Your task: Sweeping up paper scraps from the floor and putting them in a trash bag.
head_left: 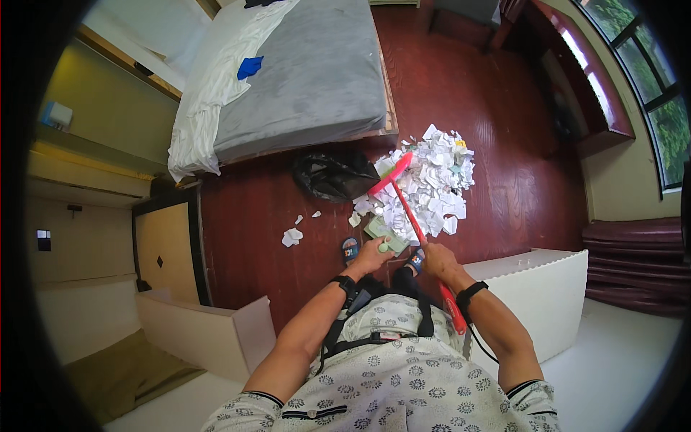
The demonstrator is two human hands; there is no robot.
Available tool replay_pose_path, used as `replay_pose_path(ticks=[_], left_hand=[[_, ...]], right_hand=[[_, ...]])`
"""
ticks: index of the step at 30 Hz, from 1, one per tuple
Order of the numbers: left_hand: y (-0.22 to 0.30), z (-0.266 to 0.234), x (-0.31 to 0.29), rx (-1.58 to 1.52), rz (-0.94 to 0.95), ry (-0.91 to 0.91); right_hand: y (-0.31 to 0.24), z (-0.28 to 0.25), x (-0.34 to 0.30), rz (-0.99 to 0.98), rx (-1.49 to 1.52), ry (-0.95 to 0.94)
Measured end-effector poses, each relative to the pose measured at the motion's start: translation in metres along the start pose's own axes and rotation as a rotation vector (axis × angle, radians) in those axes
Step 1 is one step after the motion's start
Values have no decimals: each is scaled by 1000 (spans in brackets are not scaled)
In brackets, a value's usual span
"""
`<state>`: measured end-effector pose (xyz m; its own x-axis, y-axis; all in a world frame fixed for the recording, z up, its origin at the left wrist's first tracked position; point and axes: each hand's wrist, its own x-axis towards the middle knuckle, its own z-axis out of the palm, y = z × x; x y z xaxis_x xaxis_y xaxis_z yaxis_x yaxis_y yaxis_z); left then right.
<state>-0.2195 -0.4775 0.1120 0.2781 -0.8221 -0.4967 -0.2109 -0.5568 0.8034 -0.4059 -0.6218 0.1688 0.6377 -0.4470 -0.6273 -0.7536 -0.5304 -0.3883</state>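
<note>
My right hand (440,261) is closed around the red handle of a broom (408,210). The broom's pink and green head lies at the left side of a large heap of torn white paper (439,176) on the floor. My left hand (371,258) grips the pale green handle of a dustpan (378,227), its round end showing beside my fingers. The dustpan sits low in front of my feet, at the near edge of the heap; part of it is hidden. A black plastic bag (324,175) lies open-mouthed just left of the broom head.
A bed with a grey mattress (302,79) stands beyond the bag, a blue cloth (250,68) on it. Loose paper scraps (291,237) lie to the left on the dark red wooden floor (248,237). White panels (533,295) flank me. A window (658,101) is at the right.
</note>
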Motion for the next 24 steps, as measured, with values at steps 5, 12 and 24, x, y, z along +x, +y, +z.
replay_pose_path(ticks=[5,12,24], left_hand=[[10,-5,-3,27,-66,-32],[-2,0,7,55,11,-97],[17,-7,13,9,-102,-156]], right_hand=[[14,14,-46,8,9,-28],[8,-4,-114,83,-22,-112],[15,-35,-129,95,103,-12]])
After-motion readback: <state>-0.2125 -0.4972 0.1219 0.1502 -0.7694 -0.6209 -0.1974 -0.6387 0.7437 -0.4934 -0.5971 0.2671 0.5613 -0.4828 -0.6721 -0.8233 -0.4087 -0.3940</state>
